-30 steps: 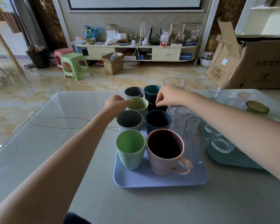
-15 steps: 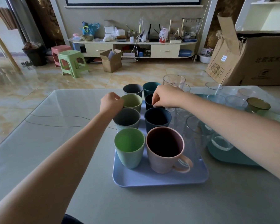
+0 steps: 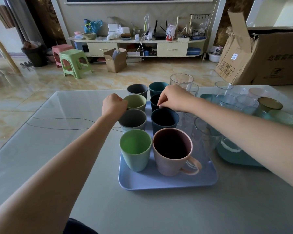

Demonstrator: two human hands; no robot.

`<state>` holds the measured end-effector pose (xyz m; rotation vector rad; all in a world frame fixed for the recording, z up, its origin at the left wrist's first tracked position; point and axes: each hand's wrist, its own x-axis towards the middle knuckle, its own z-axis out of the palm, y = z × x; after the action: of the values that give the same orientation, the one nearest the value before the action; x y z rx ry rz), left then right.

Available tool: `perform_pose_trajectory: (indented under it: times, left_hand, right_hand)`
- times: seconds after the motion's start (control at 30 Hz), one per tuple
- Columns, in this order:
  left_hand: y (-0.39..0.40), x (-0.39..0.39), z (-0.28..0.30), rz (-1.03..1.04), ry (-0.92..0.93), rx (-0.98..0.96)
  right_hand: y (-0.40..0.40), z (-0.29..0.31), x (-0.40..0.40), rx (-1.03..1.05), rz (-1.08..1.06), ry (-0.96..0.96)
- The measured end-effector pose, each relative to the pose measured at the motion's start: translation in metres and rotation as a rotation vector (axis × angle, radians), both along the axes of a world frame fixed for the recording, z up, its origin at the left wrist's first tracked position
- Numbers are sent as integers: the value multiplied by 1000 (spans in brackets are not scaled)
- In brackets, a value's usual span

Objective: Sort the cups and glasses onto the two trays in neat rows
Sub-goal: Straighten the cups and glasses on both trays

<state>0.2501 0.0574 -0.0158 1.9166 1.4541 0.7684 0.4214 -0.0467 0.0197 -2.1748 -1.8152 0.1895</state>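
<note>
A blue tray [image 3: 166, 183] holds coloured cups in two rows: a green cup [image 3: 135, 150], a pink mug [image 3: 172, 152], a grey cup [image 3: 132, 119], a navy cup [image 3: 164, 118], an olive cup [image 3: 136, 103] and a dark cup [image 3: 155, 102]. My left hand [image 3: 113, 104] grips the olive cup's left rim. My right hand [image 3: 173, 97] pinches the dark cup's right rim. A grey cup [image 3: 137, 90] and a teal cup [image 3: 157, 87] stand behind. Several clear glasses [image 3: 205, 134] stand right of the cups. A teal tray [image 3: 233, 157] holds more glasses.
A dark amber glass [image 3: 269, 104] and a pink lid [image 3: 259, 92] sit at the table's far right. A large cardboard box [image 3: 267, 54] stands beyond the table's right corner. Stools [image 3: 74, 64] and a small box [image 3: 115, 60] are on the floor ahead.
Both hands have stayed on the same two cups in the third row. The view has shifted slightly, and the cups show no clear movement.
</note>
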Motion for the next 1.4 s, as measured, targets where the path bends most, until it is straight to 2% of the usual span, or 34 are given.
perform_pose_trajectory:
  times: [0.4, 0.57, 0.63, 0.73, 0.83, 1.0, 1.4]
  left_hand:
    - [-2, -4, 2, -24, -63, -49]
    - [-2, -7, 0, -24, -83, -53]
    - [-2, -9, -2, -13, -91, -77]
    - [-2, -12, -2, -8, -120, -159]
    - [-5, -14, -1, -12, -160, -239]
    - [-7, -15, -2, -18, -202, -298]
    - [-7, -13, -5, -24, -208, -273]
  right_hand:
    - [1, 2, -6, 13, 26, 2]
    - [-20, 29, 16, 315, -119, 45]
    - [-33, 38, 32, 353, -206, 28]
    - [-47, 31, 51, 216, -366, 71]
    - [-48, 16, 57, 44, -408, 143]
    - [-36, 7, 54, 67, -435, 221]
    - [-40, 12, 45, 69, -431, 174]
